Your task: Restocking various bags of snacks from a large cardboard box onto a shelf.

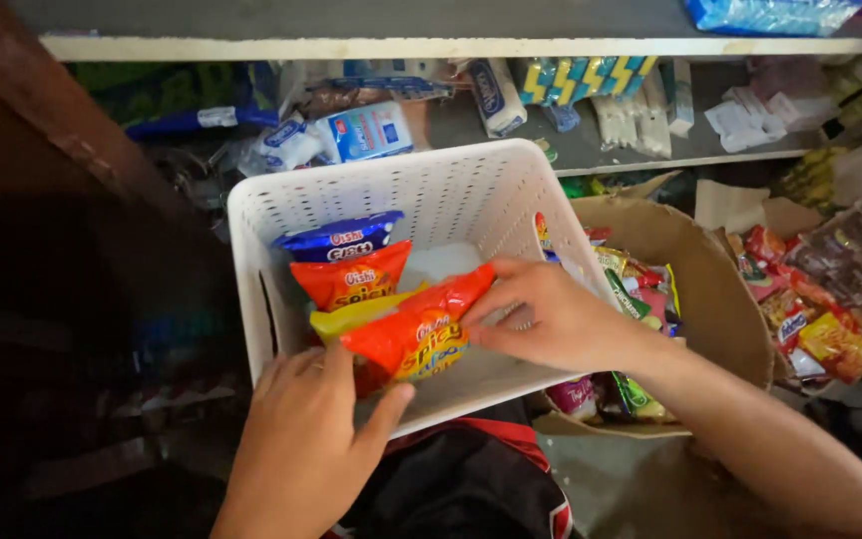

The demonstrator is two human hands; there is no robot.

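White perforated basket [451, 190] fills the middle of your view, tilted toward you, with the snack packets standing in a row against its left side. Just to its right sits a brown cardboard box [720, 299], its walls curving around a jumble of small bright packets [641, 289]. Behind both runs a grey shelf [591, 150] littered with wrapped goods in blue, white and yellow, and more loose packets [830, 339] lie at the far right.

Your right hand [551, 319] reaches in over the basket's right wall, and its fingers and thumb pinch the upper end of an orange-red snack packet [416, 334], which lies slanted across the basket's near half. Your left hand [301, 439] comes up from below at the basket's near left corner: the fingers are spread and cupped under the lower end of that same packet, the thumb lying along the basket's front rim.

Behind the held packet, a yellow packet [351, 316] shows only its edge. Behind that stands another orange packet [349, 279], and furthest back a blue packet [339, 238], all three upright and touching one another.
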